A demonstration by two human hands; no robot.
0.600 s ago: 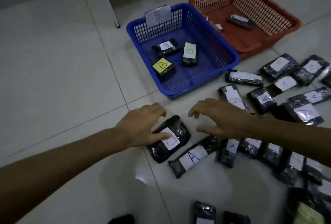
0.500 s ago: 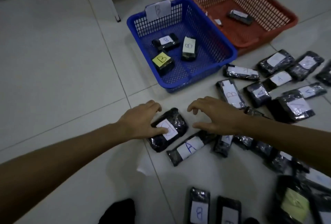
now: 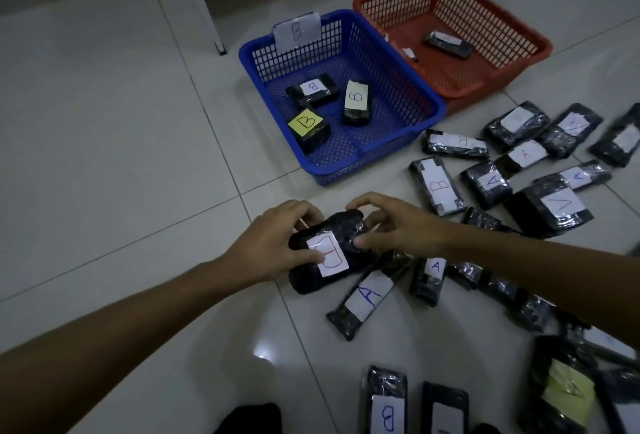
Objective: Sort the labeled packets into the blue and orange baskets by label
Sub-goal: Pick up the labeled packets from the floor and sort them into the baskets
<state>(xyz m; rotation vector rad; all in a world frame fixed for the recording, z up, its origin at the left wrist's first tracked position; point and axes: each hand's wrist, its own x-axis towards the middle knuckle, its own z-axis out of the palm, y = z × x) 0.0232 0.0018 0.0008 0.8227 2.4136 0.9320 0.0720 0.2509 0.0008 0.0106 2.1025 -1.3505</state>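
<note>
Mid-pick on one packet: I have both hands on the fat black packet (image 3: pixel 329 253) with the red B label, on the floor tile just in front of the blue basket (image 3: pixel 429 111). My left hand (image 3: pixel 273 246) wraps its left end, thumb across the label edge, fingers curled over the far side. My right hand (image 3: pixel 398 225) pinches the right end, thumb on the near face, fingers hooked over the top. So both hands are clamped on the same packet; can't tell if it's off the floor yet or just being squared up. Its near end sits against the long A packet (image 3: pixel 367 295), touching or overlapping, hard to say which. Label reads B, the blue basket carries a B tag (image 3: pixel 296 31) on its far wall and already holds three B packets (image 3: pixel 313 90), so this one goes there. The orange basket (image 3: pixel 533 42) has one packet (image 3: pixel 448 43) in it, its own tag unreadable from here; presumably A. My estimate: early in the job, most of the pile (image 3: pixel 519 163) is unsorted to my right and below. Next move needs a clean lift clear of the A packet, short carry forward over the near rim of the blue basket, drop into the open right half of it. Risk: slick wrap, bulky shape, could slip if I let go with one hand too soon.
</note>
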